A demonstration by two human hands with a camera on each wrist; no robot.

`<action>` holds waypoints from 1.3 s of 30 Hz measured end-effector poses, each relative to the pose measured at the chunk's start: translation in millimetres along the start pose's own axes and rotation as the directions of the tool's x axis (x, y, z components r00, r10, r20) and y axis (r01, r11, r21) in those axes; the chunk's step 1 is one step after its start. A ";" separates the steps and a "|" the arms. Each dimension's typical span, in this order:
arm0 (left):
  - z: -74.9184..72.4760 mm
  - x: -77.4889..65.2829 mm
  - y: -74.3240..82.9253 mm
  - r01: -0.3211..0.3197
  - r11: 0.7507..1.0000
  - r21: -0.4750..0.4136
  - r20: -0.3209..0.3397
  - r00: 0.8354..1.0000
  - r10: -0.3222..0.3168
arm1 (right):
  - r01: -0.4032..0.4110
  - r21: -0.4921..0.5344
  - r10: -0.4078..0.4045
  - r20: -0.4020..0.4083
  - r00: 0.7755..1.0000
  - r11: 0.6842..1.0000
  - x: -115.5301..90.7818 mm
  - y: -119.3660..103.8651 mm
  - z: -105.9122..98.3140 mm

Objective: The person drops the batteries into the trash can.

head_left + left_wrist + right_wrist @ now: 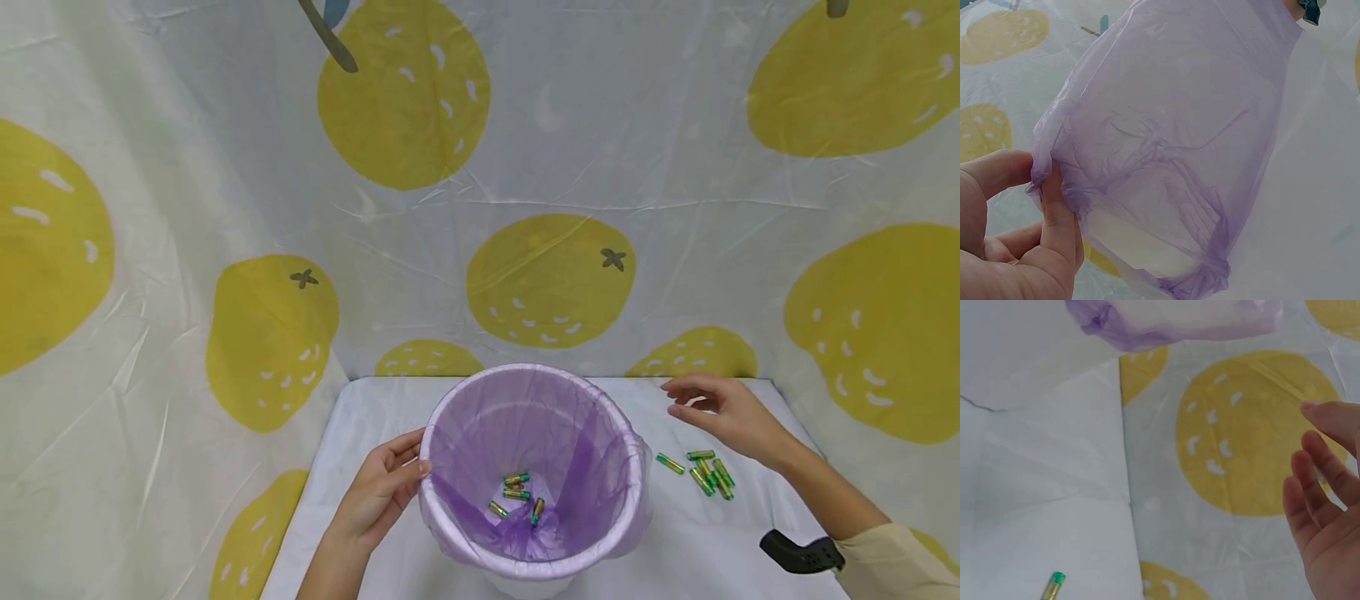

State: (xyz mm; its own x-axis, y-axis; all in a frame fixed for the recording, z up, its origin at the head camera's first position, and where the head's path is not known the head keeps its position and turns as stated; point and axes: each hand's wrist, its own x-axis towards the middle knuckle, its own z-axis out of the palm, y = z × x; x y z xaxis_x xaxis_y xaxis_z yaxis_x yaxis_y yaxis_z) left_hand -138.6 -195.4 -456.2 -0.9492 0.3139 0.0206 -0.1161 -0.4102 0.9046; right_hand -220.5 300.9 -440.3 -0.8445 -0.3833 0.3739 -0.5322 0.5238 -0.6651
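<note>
A round bin (528, 569) stands upright, lined with a translucent purple bag (581, 442) folded over its rim. Several green-and-gold batteries (516, 494) lie at the bottom, on the liner. My left hand (378, 492) grips the bin's left rim, thumb over the top; in the left wrist view its fingers pinch the bag's folded edge (1044, 165). To the right of the bin, my right hand (723, 412) hovers with loosely bent fingers and nothing between them. Below it, a group of several more batteries (703, 477) lies on the table. One battery (1052, 586) shows low in the right wrist view.
The bin stands on a table with a white cover (375, 417). A white curtain printed with yellow fruit (551, 279) hangs behind and at both sides. A black curved piece (801, 552) shows by the right sleeve (896, 558).
</note>
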 end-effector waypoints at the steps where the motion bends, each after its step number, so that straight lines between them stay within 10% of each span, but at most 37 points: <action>1: -0.1 0.0 0.0 0.000 1.000 0.000 0.002 1.000 0.000 | -0.011 -0.001 0.011 -0.005 1.000 1.000 -2.1 3.1 -0.1; 39: 0.2 -0.8 0.5 -0.003 1.000 -0.005 0.005 1.000 0.003 | -0.422 -0.025 0.419 -0.092 0.904 0.906 -84.3 103.5 35.0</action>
State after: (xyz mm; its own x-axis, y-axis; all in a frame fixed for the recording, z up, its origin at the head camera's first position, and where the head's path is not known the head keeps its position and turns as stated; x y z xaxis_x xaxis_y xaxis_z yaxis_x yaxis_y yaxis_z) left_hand -137.8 -195.6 -455.7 -0.9480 0.3173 0.0259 -0.1144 -0.4154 0.9024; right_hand -202.3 360.8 -563.3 -0.9913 -0.0574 0.1186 -0.1270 0.6553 -0.7446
